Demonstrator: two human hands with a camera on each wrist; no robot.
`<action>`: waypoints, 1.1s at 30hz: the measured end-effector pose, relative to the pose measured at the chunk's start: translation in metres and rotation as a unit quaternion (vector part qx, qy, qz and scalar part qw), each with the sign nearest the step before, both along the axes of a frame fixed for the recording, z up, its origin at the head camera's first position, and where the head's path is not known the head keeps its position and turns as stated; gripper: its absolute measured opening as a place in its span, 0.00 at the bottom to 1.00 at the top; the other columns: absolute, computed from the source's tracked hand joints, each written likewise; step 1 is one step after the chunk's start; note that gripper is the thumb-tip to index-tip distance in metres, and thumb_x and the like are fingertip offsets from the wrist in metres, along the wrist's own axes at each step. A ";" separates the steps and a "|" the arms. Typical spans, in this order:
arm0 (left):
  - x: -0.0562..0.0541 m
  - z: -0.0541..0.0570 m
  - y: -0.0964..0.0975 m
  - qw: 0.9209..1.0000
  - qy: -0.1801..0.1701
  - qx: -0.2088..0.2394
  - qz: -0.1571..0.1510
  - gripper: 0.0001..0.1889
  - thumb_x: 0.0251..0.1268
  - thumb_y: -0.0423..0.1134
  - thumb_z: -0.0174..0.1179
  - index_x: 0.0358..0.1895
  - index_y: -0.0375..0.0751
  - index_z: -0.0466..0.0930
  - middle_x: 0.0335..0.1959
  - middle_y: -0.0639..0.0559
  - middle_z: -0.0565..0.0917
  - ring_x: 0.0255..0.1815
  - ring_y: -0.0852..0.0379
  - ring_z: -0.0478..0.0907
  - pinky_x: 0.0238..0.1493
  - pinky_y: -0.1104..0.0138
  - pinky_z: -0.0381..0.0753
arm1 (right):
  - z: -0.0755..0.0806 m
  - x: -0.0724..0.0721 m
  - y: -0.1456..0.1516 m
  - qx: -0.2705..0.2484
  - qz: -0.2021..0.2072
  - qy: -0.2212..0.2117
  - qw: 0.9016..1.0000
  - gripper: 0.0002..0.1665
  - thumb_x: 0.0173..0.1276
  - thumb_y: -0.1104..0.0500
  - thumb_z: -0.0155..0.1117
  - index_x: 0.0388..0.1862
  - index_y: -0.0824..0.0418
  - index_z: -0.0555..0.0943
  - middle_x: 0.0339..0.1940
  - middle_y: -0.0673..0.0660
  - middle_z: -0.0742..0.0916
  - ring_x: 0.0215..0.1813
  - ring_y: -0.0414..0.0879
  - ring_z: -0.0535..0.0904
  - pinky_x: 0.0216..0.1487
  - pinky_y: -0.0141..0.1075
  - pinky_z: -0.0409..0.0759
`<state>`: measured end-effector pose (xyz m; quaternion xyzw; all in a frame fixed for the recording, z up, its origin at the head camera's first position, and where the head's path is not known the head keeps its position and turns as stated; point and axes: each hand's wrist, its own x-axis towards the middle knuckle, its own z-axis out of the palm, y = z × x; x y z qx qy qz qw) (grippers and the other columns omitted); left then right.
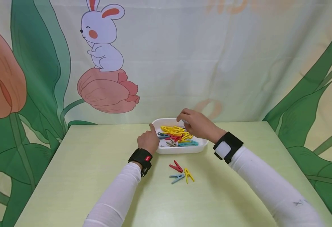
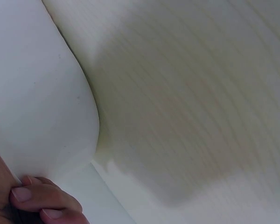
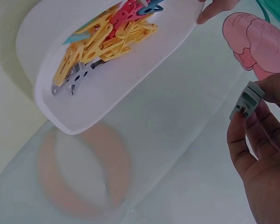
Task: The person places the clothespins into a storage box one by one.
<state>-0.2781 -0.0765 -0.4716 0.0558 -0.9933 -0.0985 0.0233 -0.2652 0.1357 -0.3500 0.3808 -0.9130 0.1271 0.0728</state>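
Note:
A white tray holds a heap of yellow clothespins, with red, blue, teal and grey ones among them. At its left end, my left hand grips the rim; its curled fingers show against the wall in the left wrist view. Above the tray's right back part is my right hand. Between thumb and fingertips it pinches a grey clothespin, seen best in the right wrist view. In front of the tray lie a red clothespin, a light blue clothespin and a yellow clothespin.
The pale green table runs back to a printed curtain hanging right behind the tray. A rabbit, tulips and leaves are printed on it. Several grey clothespins lie at one side of the heap.

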 end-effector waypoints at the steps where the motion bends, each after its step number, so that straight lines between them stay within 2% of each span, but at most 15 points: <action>1: 0.000 0.000 0.000 1.000 0.000 0.000 0.000 0.35 0.70 0.42 0.54 0.76 0.35 0.55 0.22 0.45 0.79 0.20 0.50 0.75 0.26 0.61 0.74 | -0.001 -0.002 -0.001 0.000 -0.005 -0.008 1.000 0.17 0.66 0.68 0.62 0.53 0.57 0.82 0.51 0.56 0.83 0.48 0.50 0.80 0.55 0.38 0.81; 6: 0.001 0.002 0.001 1.000 -0.005 0.003 0.000 0.35 0.70 0.42 0.54 0.76 0.35 0.54 0.22 0.45 0.80 0.20 0.50 0.75 0.25 0.61 0.73 | -0.008 -0.012 -0.009 0.002 -0.023 -0.040 0.999 0.18 0.67 0.68 0.62 0.54 0.56 0.82 0.54 0.56 0.83 0.52 0.50 0.79 0.58 0.39 0.80; 12: 0.002 0.004 0.001 1.000 -0.004 0.004 0.002 0.35 0.70 0.42 0.53 0.77 0.35 0.54 0.26 0.44 0.82 0.21 0.50 0.75 0.28 0.60 0.77 | -0.020 -0.024 -0.016 0.005 -0.034 -0.041 0.999 0.17 0.67 0.67 0.62 0.53 0.55 0.83 0.52 0.55 0.83 0.52 0.50 0.80 0.59 0.40 0.79; 17: 0.003 0.004 0.001 1.000 -0.003 0.005 0.003 0.35 0.70 0.42 0.54 0.76 0.36 0.54 0.25 0.44 0.81 0.21 0.50 0.75 0.28 0.60 0.76 | -0.032 -0.032 -0.019 0.012 -0.047 -0.057 0.997 0.17 0.67 0.68 0.62 0.53 0.55 0.83 0.52 0.55 0.83 0.53 0.50 0.79 0.60 0.41 0.78; 21: 0.003 0.003 0.001 1.000 -0.004 0.006 0.004 0.35 0.70 0.42 0.54 0.77 0.36 0.54 0.24 0.44 0.81 0.21 0.49 0.75 0.28 0.60 0.75 | -0.040 -0.036 -0.021 0.014 -0.060 -0.072 0.996 0.17 0.68 0.67 0.61 0.53 0.54 0.82 0.54 0.54 0.83 0.54 0.50 0.79 0.62 0.41 0.77; 29: 0.002 0.002 0.001 1.000 -0.003 0.004 0.005 0.35 0.70 0.43 0.54 0.77 0.36 0.54 0.23 0.45 0.80 0.21 0.50 0.75 0.29 0.61 0.76 | -0.044 -0.038 -0.026 0.014 -0.073 -0.077 0.994 0.17 0.67 0.66 0.63 0.53 0.53 0.82 0.54 0.53 0.83 0.56 0.51 0.79 0.64 0.42 0.76; 33: 0.002 0.002 0.001 1.000 -0.003 0.003 0.005 0.35 0.70 0.43 0.54 0.77 0.36 0.54 0.25 0.45 0.81 0.21 0.50 0.75 0.31 0.60 0.78 | -0.045 -0.038 -0.027 0.025 -0.073 -0.073 0.994 0.20 0.67 0.61 0.66 0.58 0.52 0.80 0.63 0.55 0.80 0.64 0.53 0.76 0.67 0.45 0.74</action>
